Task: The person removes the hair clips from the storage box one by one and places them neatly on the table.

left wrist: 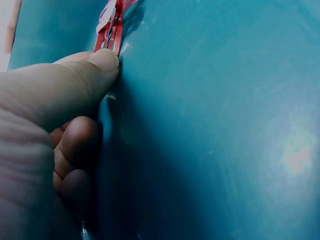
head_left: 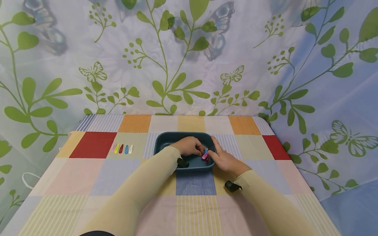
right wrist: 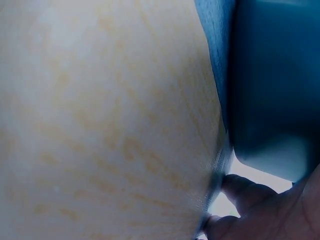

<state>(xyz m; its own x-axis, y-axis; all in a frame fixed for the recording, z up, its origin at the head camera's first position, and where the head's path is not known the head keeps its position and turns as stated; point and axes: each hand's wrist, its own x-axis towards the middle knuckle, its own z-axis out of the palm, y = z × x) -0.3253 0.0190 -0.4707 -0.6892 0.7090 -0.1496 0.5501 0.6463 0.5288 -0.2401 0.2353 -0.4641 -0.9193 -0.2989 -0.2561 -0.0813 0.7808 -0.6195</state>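
Observation:
A dark blue rectangular tray (head_left: 184, 169) stands on the patchwork cloth. My left hand (head_left: 189, 146) reaches into its right half, thumb and forefinger pinching a red hair clip (left wrist: 116, 37) among a small bunch. In that bunch a pink hair clip (head_left: 205, 156) shows on top, with blue, orange and red ones beside it. My right hand (head_left: 225, 160) grips the tray's right wall, thumb over the rim near the bunch and fingers along the outside. In the right wrist view its fingers (right wrist: 250, 195) show below the tray's wall.
Several snap hair clips (head_left: 121, 148) in pink, yellow, red, blue and white lie in a row on the cloth, left of the tray. A patterned curtain (head_left: 165, 65) hangs behind the table. A white cable loop (head_left: 26, 180) shows at the left edge.

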